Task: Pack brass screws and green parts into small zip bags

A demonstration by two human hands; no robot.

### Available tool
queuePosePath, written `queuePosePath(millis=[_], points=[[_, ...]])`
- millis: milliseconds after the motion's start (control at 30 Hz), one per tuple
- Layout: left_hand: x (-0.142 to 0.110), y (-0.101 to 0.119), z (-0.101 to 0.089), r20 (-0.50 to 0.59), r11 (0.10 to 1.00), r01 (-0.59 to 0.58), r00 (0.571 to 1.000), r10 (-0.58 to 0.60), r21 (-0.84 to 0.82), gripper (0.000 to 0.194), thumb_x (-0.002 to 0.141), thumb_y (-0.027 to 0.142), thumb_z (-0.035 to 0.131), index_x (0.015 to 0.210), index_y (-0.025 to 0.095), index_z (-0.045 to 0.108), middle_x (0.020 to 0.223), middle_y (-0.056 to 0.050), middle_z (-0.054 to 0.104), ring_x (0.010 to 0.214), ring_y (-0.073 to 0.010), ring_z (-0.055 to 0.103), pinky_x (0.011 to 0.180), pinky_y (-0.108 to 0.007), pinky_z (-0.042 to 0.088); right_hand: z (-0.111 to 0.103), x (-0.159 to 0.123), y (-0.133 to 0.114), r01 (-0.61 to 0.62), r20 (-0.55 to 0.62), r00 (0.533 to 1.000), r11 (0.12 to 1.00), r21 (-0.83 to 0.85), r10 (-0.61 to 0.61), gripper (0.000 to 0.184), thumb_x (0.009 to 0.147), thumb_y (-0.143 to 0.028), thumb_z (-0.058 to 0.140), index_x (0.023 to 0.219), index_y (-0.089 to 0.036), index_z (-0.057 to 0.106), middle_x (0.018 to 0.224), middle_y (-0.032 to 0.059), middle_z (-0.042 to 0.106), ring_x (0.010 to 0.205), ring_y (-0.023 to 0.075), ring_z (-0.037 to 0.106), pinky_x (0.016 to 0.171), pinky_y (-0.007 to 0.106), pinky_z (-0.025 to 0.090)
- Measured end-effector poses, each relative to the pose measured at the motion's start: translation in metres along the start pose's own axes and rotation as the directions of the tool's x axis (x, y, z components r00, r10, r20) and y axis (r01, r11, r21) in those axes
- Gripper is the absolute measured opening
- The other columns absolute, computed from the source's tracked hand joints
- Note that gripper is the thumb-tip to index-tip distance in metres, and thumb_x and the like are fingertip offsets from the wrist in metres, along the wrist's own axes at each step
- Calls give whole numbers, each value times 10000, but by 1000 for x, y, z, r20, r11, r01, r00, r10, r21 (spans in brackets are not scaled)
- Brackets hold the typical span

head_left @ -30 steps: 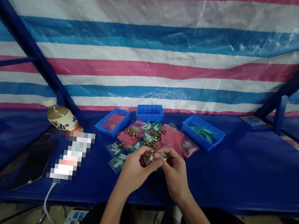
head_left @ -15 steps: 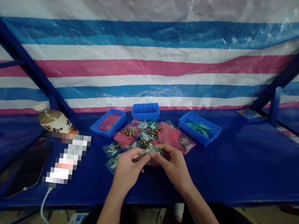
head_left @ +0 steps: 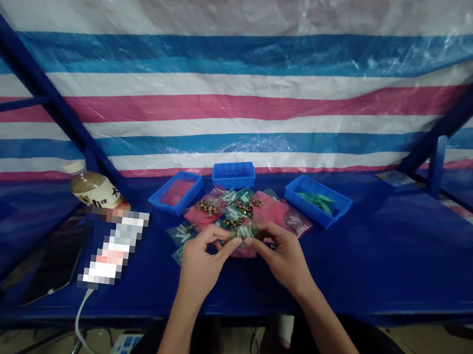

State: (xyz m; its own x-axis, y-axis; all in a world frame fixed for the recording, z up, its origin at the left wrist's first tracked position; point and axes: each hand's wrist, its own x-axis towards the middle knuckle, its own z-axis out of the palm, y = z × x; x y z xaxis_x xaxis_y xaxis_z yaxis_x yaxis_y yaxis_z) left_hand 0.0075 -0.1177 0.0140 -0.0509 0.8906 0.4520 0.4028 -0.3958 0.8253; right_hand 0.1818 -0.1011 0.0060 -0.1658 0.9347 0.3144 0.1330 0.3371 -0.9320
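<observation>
Between my two hands is a small clear plastic bag [head_left: 243,232] with pale, slim pieces inside. My left hand [head_left: 206,254] pinches its left side between thumb and fingers, and my right hand [head_left: 279,254] pinches its right side. Just beyond lies a pile of similar green-tinted bags [head_left: 180,233] with white pieces, red-pink plastic bags [head_left: 270,211] and loose brass-coloured metal parts [head_left: 209,207]. Part of the pile is hidden behind my fingers.
Behind the pile stand three blue trays: a left tray [head_left: 153,201] with red-pink bags, a middle tray [head_left: 233,181], and a right tray [head_left: 329,223] with green pieces. To the left are a drink bottle [head_left: 94,189], a dark tablet or phone [head_left: 52,275] and a white cable [head_left: 77,318].
My hands have drawn slightly apart, from bunched around the bag to holding it flatter by its two sides. The camera view has shifted a little.
</observation>
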Motion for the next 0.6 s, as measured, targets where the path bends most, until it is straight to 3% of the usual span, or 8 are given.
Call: queuePosePath(millis=[100, 167, 233, 333, 400, 433, 533, 600], points=[[0, 6, 2, 34, 965, 245, 969, -243, -88, 247, 827, 361, 675, 994, 183, 637, 700, -8, 698, 563, -131, 620, 521, -214, 484, -5, 3, 1, -51, 1, 999, 999, -4, 51, 190, 828, -330, 672, 977, -212, 690, 850, 17, 702, 759, 178, 635, 707, 302, 498], [1, 9, 1, 16, 946, 298, 954, -299, -130, 304, 848, 400, 642, 1052, 176, 618, 745, -34, 715, 612, -150, 652, 511, -207, 482, -17, 7, -1, -12, -97, 995, 998, -60, 6, 190, 837, -345, 665, 969, -210, 692, 867, 24, 707, 759, 180, 641, 698, 303, 505], [2, 9, -1, -25, 940, 306, 949, -313, -151, 314, 862, 424, 615, 1048, 171, 616, 781, -58, 723, 690, -176, 684, 517, -208, 486, -37, 13, -6, 54, -252, 963, 984, -170, -97, 191, 847, -342, 656, 980, -211, 696, 921, 37, 712, 795, 189, 652, 718, 313, 515], [3, 3, -3, -57, 952, 289, 954, -295, -102, 314, 880, 445, 583, 1033, 177, 634, 811, -65, 729, 734, -188, 697, 552, -221, 498, -75, 23, -7, 121, -443, 829, 883, -454, -341, 209, 897, -292, 582, 1050, -225, 707, 1056, 60, 706, 973, 219, 648, 850, 358, 511], [3, -1, -4, -42, 959, 282, 958, -283, -34, 317, 892, 458, 560, 1029, 187, 651, 824, -59, 731, 726, -181, 695, 564, -224, 500, -99, 28, 0, 70, -485, 744, 775, -628, -459, 287, 924, -262, 525, 1165, -235, 678, 1172, 75, 676, 1078, 234, 619, 949, 404, 475], [3, -2, -4, -24, 960, 281, 959, -281, -1, 321, 898, 465, 549, 1026, 193, 658, 829, -55, 732, 722, -178, 694, 563, -223, 499, -109, 30, 5, 45, -451, 751, 719, -694, -482, 307, 926, -256, 513, 1188, -231, 672, 1221, 82, 658, 1130, 247, 597, 988, 425, 452], [2, -3, -2, 34, 957, 277, 959, -280, 82, 329, 912, 477, 519, 1026, 208, 671, 835, -45, 735, 726, -174, 692, 558, -219, 497, -126, 28, 21, 3, -300, 876, 625, -780, -378, 296, 907, -301, 544, 1146, -212, 695, 1156, 94, 696, 1075, 276, 633, 954, 451, 467], [2, -3, -2, 66, 958, 258, 961, -267, 126, 319, 921, 473, 506, 1030, 224, 671, 838, -34, 738, 731, -169, 691, 565, -215, 494, -130, 24, 26, -70, -341, 885, 635, -770, -316, 302, 905, -327, 551, 1137, -203, 697, 1094, 94, 720, 944, 260, 675, 839, 406, 510]])
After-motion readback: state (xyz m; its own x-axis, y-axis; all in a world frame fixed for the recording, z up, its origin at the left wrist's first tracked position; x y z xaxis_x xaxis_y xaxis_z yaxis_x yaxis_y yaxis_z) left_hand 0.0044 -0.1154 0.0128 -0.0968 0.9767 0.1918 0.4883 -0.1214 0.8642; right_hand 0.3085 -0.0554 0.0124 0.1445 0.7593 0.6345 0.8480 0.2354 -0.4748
